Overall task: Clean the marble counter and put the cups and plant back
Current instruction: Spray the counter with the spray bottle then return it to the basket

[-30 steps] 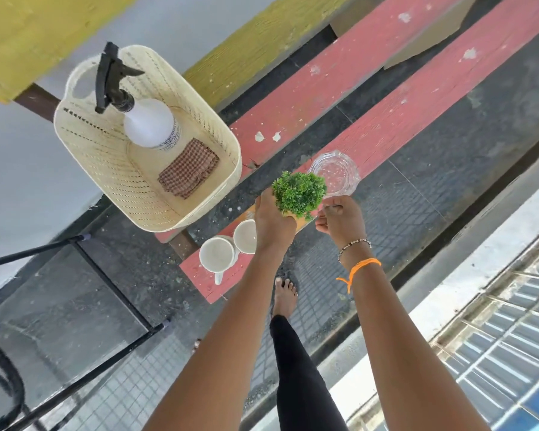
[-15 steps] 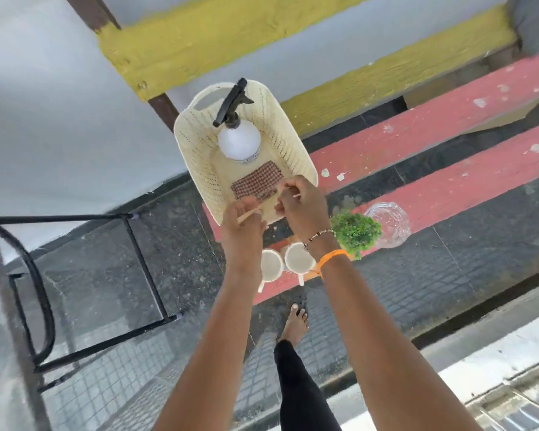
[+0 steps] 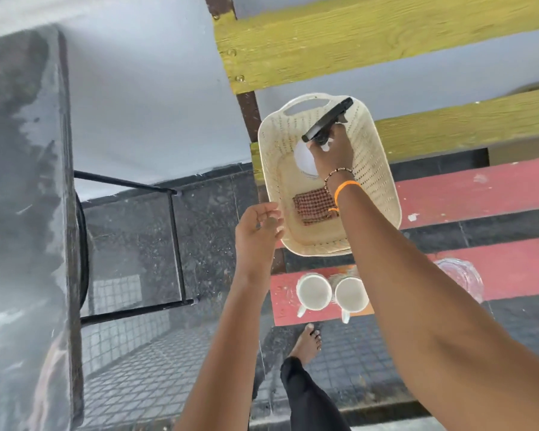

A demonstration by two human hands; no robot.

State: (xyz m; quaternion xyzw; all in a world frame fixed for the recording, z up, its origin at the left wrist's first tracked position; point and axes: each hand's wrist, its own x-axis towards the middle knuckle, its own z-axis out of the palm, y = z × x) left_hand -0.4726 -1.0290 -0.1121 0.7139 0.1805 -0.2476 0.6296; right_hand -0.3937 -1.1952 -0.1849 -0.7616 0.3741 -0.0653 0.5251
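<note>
A cream plastic basket [image 3: 374, 169] stands on a red bench. Inside it is a white spray bottle [image 3: 304, 158] with a black trigger head, and my right hand [image 3: 332, 150] is shut on the bottle's neck. A folded checked cloth [image 3: 313, 205] lies on the basket floor. My left hand [image 3: 257, 228] hovers open just left of the basket's near rim, holding nothing. Two white cups [image 3: 313, 290] [image 3: 350, 295] stand side by side on the bench's near plank. A clear glass [image 3: 461, 275] stands to their right. The plant is hidden behind my right arm.
The grey marble counter [image 3: 22, 181] runs down the left edge on a black metal frame [image 3: 175, 237]. The red bench planks [image 3: 479, 188] have yellow back slats [image 3: 386, 35] behind them. My bare foot [image 3: 307, 340] stands on the dark tiled floor below the cups.
My hands left the plant on the bench and went to the basket. My right hand has reached in and closed on the spray bottle; my left hand has dropped to the basket's near rim.
</note>
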